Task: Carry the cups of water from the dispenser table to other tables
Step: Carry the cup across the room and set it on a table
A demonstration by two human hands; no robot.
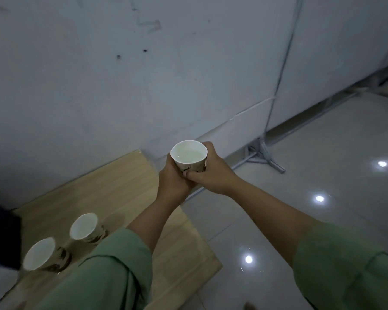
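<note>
A white paper cup of water (189, 154) with a dark print is held upright in the air, past the right end of the wooden table (126, 189). My left hand (172, 182) wraps it from below and the left. My right hand (211, 173) grips it from the right, thumb across the front. Two more paper cups stand on the table at the lower left: one (85, 227) nearer the middle, the other (43, 253) closer to the left edge. Whether those two hold water cannot be told.
A dark object (0, 233) fills the left edge beside the cups. A grey wall stands behind the table. To the right, glossy floor tiles (300, 175) reflect ceiling lights. A metal foot (264, 157) of a white partition rests on the floor near the wall.
</note>
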